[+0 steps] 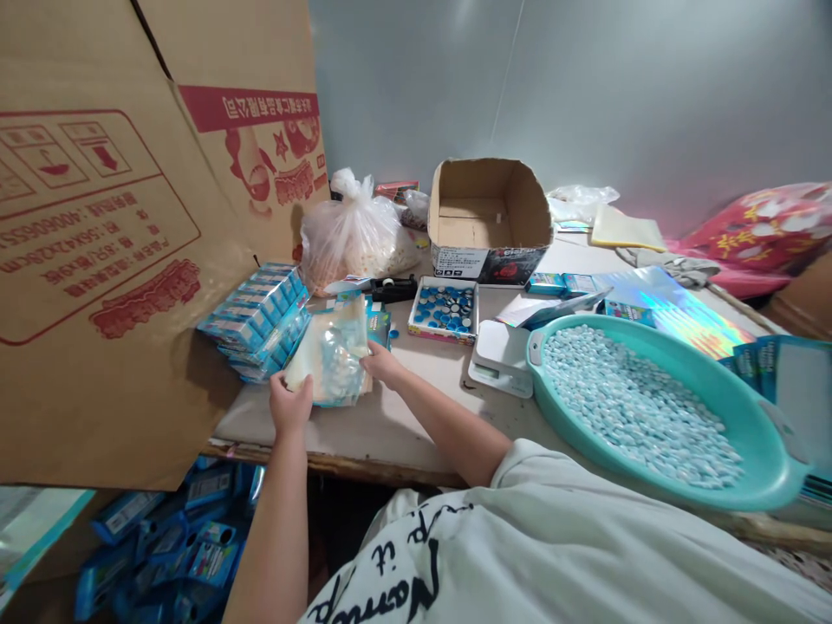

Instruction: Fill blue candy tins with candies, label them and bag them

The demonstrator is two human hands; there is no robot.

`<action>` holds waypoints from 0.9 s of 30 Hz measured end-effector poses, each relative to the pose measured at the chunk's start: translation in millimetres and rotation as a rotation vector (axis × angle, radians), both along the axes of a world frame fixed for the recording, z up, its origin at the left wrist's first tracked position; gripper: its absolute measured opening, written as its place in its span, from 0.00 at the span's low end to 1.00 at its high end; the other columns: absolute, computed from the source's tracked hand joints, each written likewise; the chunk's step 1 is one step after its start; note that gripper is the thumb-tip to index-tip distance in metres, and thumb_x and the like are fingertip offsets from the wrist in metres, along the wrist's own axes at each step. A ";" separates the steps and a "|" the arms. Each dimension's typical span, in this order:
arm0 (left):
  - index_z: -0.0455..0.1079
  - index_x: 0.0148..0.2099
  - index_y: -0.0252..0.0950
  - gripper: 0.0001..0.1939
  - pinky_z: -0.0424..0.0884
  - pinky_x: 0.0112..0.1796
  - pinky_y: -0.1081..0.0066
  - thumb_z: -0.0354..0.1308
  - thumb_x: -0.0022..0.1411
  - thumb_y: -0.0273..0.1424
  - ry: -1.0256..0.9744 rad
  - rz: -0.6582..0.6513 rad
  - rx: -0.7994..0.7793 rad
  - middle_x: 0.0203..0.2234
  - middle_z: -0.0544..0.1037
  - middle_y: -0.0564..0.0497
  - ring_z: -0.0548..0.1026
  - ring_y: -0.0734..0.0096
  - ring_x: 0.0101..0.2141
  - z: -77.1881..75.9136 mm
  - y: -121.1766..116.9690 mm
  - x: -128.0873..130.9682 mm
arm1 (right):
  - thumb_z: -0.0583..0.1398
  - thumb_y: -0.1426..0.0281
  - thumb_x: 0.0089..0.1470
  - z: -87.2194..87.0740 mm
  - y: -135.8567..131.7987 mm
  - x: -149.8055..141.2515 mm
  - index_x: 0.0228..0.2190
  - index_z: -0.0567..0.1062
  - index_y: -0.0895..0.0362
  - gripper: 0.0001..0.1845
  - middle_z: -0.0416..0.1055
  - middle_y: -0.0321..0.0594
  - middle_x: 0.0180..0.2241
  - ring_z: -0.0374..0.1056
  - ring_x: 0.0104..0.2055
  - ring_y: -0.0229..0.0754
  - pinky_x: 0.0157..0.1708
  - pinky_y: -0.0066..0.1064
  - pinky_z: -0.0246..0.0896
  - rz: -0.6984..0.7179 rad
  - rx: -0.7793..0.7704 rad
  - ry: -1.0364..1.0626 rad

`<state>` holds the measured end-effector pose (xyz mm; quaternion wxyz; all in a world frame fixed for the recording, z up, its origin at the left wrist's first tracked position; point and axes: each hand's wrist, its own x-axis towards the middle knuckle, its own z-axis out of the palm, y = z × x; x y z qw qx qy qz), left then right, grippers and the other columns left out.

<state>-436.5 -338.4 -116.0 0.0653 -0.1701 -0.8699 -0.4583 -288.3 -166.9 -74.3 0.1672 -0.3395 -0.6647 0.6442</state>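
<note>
Both hands grip a loose stack of see-through plastic bags [336,351] with cream and blue edges, tilted above the table. My left hand [290,403] is closed on the lower left corner, thumb on top. My right hand [383,364] pinches the right edge. Just left of the bags stand piled blue printed boxes [256,312]. Behind the stack, a blue packet [378,322] is partly covered. A shallow box of blue and white round pieces [445,308] sits to the right of my right hand.
A white scale [500,357] stands beside a turquoise basin [572,425] of pale blue pieces. An open carton [490,217], a tied plastic bag [354,230] and a black tape dispenser [395,289] are behind. A big cardboard box [97,416] walls the left; blue boxes [175,537] lie below.
</note>
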 end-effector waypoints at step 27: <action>0.65 0.48 0.40 0.25 0.70 0.38 0.66 0.67 0.51 0.44 0.036 -0.082 -0.067 0.37 0.76 0.50 0.75 0.61 0.37 -3.0 0.4 0.0 | 0.57 0.70 0.56 20.5 -9.2 -13.2 0.54 0.73 0.53 0.24 0.70 0.52 0.56 0.69 0.56 0.54 0.51 0.39 0.66 0.039 0.600 -0.444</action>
